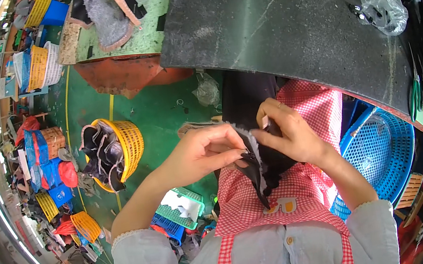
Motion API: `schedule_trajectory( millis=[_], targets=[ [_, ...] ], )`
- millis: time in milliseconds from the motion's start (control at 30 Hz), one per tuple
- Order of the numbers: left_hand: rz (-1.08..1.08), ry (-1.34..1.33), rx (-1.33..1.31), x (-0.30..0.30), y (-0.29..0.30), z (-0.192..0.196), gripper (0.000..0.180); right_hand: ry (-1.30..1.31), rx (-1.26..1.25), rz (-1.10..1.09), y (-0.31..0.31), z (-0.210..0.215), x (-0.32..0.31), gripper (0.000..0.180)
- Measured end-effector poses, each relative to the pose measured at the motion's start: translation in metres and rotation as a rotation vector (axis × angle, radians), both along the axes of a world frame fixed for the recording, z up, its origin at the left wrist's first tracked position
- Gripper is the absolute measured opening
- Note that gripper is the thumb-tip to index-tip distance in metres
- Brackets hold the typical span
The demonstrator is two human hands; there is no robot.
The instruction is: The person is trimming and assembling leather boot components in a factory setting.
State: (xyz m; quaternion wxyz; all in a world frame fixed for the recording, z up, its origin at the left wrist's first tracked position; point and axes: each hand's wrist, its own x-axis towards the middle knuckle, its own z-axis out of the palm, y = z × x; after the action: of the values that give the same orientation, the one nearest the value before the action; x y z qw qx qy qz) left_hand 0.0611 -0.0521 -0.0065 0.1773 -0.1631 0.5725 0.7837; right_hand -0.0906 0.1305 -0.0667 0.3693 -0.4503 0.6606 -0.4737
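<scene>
In front of my apron (296, 190) I hold a dark, floppy piece lined with grey fleece (259, 160). My left hand (206, 151) is closed, thumb and forefinger pinching the black edge of this piece. A narrow black flap (255, 179) hangs below that pinch. On the other side, my right hand (291, 132) is closed with curled fingers, its thumb against the fleece edge. Something small and pale shows at its fingertips, too small to name. More dark material drapes under both hands, and its far end is hidden.
A black-topped worktable (282, 16) spans the far side, with a clear plastic bag (384, 5) at its right. Fleece-lined pieces (108, 20) lie at the far left. A yellow basket (131, 148) of similar pieces stands on the green floor; a blue basket (379, 150) sits at my right.
</scene>
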Motion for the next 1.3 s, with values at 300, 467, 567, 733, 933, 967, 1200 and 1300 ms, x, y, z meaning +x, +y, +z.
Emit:
schedule_trajectory(
  millis=[300, 467, 567, 733, 933, 967, 1200, 1300],
  targets=[
    [0.051, -0.099, 0.014, -0.012, 0.004, -0.011, 0.009, -0.637, 0.022, -0.138, 0.02, -0.004, 0.001, 0.028],
    [0.004, -0.06, -0.122, -0.015, 0.005, -0.011, 0.014, -0.132, 0.064, -0.161, 0.025, -0.004, 0.006, 0.018],
    [-0.004, -0.032, -0.144, -0.015, 0.004, -0.011, 0.019, 0.003, -0.019, -0.183, 0.026, -0.002, 0.011, 0.015],
    [0.022, -0.096, -0.029, -0.017, 0.002, -0.012, 0.021, -0.136, -0.095, -0.181, 0.028, 0.014, 0.012, 0.015],
    [-0.004, -0.108, -0.046, -0.018, 0.002, -0.012, 0.021, -0.026, -0.066, -0.128, 0.027, 0.026, 0.011, 0.014],
    [-0.014, -0.108, -0.061, -0.019, 0.002, -0.011, 0.02, -0.01, -0.049, -0.106, 0.027, 0.028, 0.01, 0.014],
    [-0.031, -0.094, -0.095, -0.022, 0.003, -0.01, 0.015, 0.062, -0.026, -0.081, 0.026, 0.034, 0.008, 0.014],
    [-0.049, -0.073, -0.118, -0.021, 0.001, -0.011, 0.015, 0.065, 0.002, -0.074, 0.025, 0.036, 0.006, 0.014]
  ],
)
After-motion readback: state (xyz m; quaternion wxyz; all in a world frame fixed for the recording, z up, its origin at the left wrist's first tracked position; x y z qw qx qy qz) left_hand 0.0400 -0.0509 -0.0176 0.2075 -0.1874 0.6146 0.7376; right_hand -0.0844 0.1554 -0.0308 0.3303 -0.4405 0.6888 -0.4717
